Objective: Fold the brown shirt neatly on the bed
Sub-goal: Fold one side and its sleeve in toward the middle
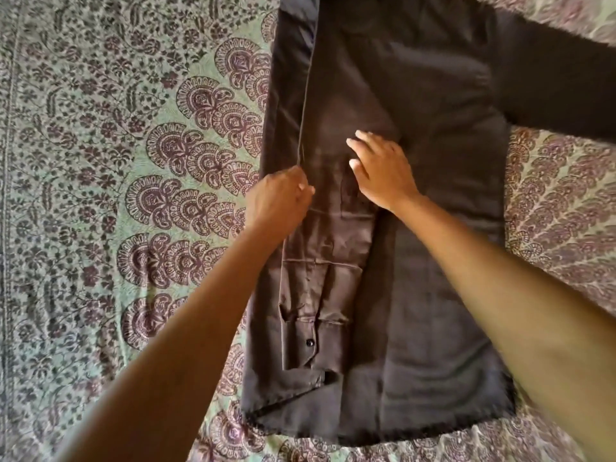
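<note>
Head view is showing the left hand (278, 195) curling its fingers closed around the edge of a folded-in sleeve (320, 248), pinching the fabric where a long crease is running up the left side of the brown shirt (433, 181). Just beside it, the right hand (380, 171) is lying loose and flat, palm down and fingers spread, pressing on the cloth near the middle of the garment and gripping nothing. Both bare forearms are reaching in from the bottom corners of the frame and crossing over the lower part of the shirt.

Under the hands, the sleeve is lying lengthwise down the left half of the shirt, its cuff (313, 341) pointing toward the hem with a dark button (310, 343) showing on it. Along the left side, the shirt's panel is turning inward in a straight fold. At the upper right, the other sleeve (560, 81) is stretching out sideways, unfolded, and running off the right edge of the frame.

All of the shirt is resting flat on the bed, spread over a green bedspread (116, 161) printed with dark purple paisley and floral patterns, with the hem nearest the person and the top of the garment running out of view at the upper edge
</note>
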Demonstrator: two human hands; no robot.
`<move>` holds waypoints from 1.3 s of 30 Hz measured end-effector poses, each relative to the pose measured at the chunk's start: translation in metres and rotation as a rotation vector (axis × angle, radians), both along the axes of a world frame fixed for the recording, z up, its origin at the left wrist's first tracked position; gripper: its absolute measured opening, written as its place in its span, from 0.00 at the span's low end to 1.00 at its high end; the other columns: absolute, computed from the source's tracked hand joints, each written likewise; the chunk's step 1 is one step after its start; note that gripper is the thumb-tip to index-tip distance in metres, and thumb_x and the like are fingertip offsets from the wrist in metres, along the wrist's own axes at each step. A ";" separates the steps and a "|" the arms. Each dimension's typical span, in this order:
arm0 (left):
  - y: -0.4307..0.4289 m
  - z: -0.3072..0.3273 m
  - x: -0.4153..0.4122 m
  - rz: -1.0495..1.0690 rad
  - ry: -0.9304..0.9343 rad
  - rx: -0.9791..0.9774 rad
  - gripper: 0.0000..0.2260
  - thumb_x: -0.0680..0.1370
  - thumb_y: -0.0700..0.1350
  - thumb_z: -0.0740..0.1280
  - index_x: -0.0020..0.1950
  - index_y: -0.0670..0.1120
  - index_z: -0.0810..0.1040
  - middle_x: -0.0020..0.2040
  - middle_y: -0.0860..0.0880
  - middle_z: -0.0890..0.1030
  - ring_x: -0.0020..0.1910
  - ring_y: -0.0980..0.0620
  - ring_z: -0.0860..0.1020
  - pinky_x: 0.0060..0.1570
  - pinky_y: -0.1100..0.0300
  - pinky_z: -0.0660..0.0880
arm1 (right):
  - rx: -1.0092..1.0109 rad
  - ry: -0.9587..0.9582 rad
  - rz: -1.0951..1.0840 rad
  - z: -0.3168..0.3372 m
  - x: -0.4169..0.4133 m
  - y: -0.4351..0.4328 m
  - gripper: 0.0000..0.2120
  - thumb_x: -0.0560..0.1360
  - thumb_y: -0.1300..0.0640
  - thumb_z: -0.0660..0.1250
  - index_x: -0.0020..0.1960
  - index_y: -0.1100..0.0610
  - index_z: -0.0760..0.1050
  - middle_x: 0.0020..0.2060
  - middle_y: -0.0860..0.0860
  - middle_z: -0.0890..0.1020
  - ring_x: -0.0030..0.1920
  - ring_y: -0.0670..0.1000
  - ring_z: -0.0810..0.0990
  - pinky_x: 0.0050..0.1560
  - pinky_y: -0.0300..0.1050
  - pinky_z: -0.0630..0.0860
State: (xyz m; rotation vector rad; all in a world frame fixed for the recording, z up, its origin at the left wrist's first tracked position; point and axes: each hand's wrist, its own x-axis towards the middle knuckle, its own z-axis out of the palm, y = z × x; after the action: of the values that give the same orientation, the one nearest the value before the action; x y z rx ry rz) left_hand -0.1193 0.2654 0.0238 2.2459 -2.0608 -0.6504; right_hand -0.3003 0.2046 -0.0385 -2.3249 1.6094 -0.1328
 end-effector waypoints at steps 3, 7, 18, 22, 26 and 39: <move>-0.019 -0.036 -0.011 -0.425 -0.027 -0.102 0.21 0.77 0.56 0.59 0.70 0.52 0.68 0.71 0.47 0.68 0.71 0.46 0.66 0.67 0.49 0.59 | 0.201 0.164 0.093 -0.010 -0.011 -0.015 0.27 0.80 0.49 0.51 0.76 0.54 0.48 0.76 0.55 0.48 0.76 0.54 0.48 0.74 0.51 0.47; 0.038 -0.081 0.000 -0.999 -0.093 -0.078 0.25 0.78 0.60 0.52 0.74 0.56 0.61 0.75 0.46 0.61 0.74 0.45 0.61 0.71 0.40 0.55 | 0.278 0.200 0.107 -0.016 -0.013 -0.017 0.29 0.81 0.49 0.51 0.76 0.52 0.42 0.76 0.53 0.41 0.76 0.52 0.43 0.74 0.50 0.43; 0.101 -0.066 0.019 -1.279 0.090 -0.271 0.23 0.80 0.58 0.51 0.74 0.53 0.60 0.75 0.47 0.59 0.74 0.48 0.60 0.73 0.45 0.48 | 0.297 0.213 0.082 -0.013 -0.010 -0.016 0.28 0.81 0.49 0.50 0.76 0.51 0.41 0.76 0.52 0.40 0.76 0.51 0.41 0.74 0.49 0.41; -0.009 -0.072 0.008 -0.802 -0.127 -0.192 0.25 0.78 0.58 0.54 0.73 0.50 0.64 0.74 0.43 0.63 0.72 0.45 0.64 0.70 0.46 0.55 | 0.309 0.210 0.083 -0.009 -0.009 -0.017 0.29 0.80 0.49 0.52 0.76 0.51 0.42 0.76 0.52 0.41 0.76 0.51 0.42 0.75 0.49 0.43; 0.008 -0.091 0.023 -0.756 -0.170 -0.152 0.29 0.78 0.60 0.53 0.75 0.47 0.59 0.75 0.42 0.59 0.74 0.45 0.60 0.72 0.47 0.52 | 0.283 0.178 0.071 -0.008 -0.009 -0.014 0.29 0.80 0.50 0.54 0.76 0.51 0.45 0.76 0.52 0.43 0.76 0.51 0.45 0.74 0.49 0.44; -0.149 -0.084 0.023 -0.560 -0.125 -0.268 0.27 0.79 0.56 0.47 0.76 0.47 0.55 0.77 0.47 0.56 0.76 0.50 0.54 0.73 0.51 0.45 | -0.059 0.085 -0.194 -0.023 0.030 -0.026 0.30 0.77 0.45 0.47 0.75 0.61 0.53 0.75 0.58 0.55 0.75 0.55 0.55 0.73 0.53 0.50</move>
State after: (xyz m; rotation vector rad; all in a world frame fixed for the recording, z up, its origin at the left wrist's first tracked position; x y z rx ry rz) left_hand -0.0967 0.1165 -0.0598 1.6057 -2.6706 -0.2197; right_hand -0.2702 0.1783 -0.0620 -2.2401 1.8963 -0.1270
